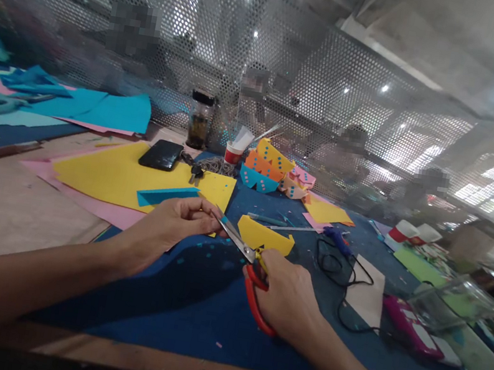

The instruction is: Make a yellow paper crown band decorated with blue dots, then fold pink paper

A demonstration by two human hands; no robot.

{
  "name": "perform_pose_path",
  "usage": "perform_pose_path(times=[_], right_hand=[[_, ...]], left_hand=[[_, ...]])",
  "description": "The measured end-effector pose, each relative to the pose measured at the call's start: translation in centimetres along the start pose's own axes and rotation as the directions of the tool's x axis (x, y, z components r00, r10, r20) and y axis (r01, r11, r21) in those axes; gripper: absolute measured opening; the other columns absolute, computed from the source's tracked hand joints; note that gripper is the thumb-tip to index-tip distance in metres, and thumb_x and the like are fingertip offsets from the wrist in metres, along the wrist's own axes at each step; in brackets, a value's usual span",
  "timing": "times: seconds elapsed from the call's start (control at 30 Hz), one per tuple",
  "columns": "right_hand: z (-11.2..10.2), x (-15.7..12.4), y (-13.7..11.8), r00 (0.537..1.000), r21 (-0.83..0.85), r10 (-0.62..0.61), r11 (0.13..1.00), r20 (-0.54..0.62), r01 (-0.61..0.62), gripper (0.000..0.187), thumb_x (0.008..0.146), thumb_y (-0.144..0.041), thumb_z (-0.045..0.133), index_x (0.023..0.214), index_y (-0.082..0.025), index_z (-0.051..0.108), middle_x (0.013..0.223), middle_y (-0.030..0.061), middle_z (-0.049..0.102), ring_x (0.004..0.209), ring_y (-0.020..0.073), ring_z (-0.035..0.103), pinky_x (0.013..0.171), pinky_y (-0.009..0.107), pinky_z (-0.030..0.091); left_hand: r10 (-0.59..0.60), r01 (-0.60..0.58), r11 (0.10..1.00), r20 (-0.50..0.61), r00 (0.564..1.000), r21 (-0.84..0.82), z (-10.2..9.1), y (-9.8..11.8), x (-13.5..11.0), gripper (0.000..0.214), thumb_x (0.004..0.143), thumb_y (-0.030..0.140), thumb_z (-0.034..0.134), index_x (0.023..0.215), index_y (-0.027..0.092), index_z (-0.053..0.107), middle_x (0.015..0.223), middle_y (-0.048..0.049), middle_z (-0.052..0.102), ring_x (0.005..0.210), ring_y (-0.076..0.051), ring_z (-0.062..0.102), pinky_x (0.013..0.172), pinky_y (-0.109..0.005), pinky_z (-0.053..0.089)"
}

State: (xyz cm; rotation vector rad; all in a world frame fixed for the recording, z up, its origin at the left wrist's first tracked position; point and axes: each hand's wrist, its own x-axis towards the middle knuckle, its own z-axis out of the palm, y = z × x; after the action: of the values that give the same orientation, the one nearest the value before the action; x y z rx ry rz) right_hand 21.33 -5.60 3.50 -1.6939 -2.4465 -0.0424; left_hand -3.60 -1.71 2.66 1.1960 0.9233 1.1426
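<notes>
Currently: left hand (185, 216) pinches blue paper bit (224, 221), likely steadying it; right hand (290, 287) clasps red-handled scissors (246, 251), angled far left

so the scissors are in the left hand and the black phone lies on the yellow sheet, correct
The scissors are in the right hand, not the left hand, as the head view shows; the black phone does lie on the yellow sheet.
</notes>
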Motion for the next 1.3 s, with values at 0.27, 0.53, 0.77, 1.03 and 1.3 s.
perform_pose_path(times=[0.27,0.53,0.77,1.03,1.3], right_hand=[[0.29,0.04,0.10,1.000,-0.023,-0.007,1.000,-0.007,0.007,0.018,0.100,-0.036,0.054,0.091,-0.021,0.059,0.085,0.0025,0.067,0.069,0.0174,0.061,0.061,0.033,0.017],[0.20,0.06,0.01,1.000,-0.008,0.007,1.000,0.009,-0.007,0.018,0.100,-0.036,0.055,0.093,-0.021,0.060,0.085,0.0024,0.067,0.070,0.0177,0.061,0.061,0.033,0.018],[0.13,0.05,-0.02,1.000,0.001,0.009,1.000,0.001,-0.009,0.017,0.100,-0.036,0.056,0.092,-0.021,0.060,0.083,0.0017,0.067,0.069,0.0175,0.062,0.061,0.032,0.018],[0.18,0.09,-0.06,1.000,-0.011,0.000,1.000,0.000,0.000,0.016,0.099,-0.034,0.056,0.091,-0.021,0.060,0.084,0.0023,0.068,0.070,0.0178,0.062,0.061,0.033,0.019],[0.05,0.05,-0.11,1.000,-0.014,0.011,1.000,0.003,-0.011,0.013,0.096,-0.031,0.057,0.090,-0.020,0.061,0.085,0.0039,0.070,0.071,0.0193,0.063,0.062,0.033,0.018]], left_hand=[[-0.006,0.006,1.000,-0.007,1.000,-0.012,0.21,0.15,0.00,0.030,0.075,0.042,0.090,0.088,0.020,0.075,0.088,-0.0058,0.081,0.078,-0.019,0.073,0.064,-0.025,0.055],[-0.015,0.015,0.999,0.004,1.000,-0.042,0.25,0.13,0.05,0.027,0.076,0.040,0.090,0.089,0.021,0.076,0.092,-0.0061,0.082,0.080,-0.018,0.074,0.069,-0.025,0.056],[-0.026,0.026,0.998,-0.011,1.000,-0.061,0.42,0.17,0.13,0.029,0.072,0.040,0.093,0.086,0.020,0.077,0.088,-0.0053,0.082,0.078,-0.019,0.074,0.068,-0.025,0.056],[-0.020,0.020,0.998,-0.011,1.000,-0.057,0.49,0.32,-0.01,0.026,0.073,0.039,0.092,0.084,0.021,0.078,0.085,-0.0046,0.082,0.078,-0.017,0.073,0.069,-0.024,0.056],[-0.024,0.024,0.996,-0.001,1.000,-0.090,0.40,0.03,0.08,0.026,0.073,0.038,0.093,0.087,0.021,0.079,0.085,-0.0036,0.081,0.077,-0.016,0.073,0.068,-0.023,0.056]])
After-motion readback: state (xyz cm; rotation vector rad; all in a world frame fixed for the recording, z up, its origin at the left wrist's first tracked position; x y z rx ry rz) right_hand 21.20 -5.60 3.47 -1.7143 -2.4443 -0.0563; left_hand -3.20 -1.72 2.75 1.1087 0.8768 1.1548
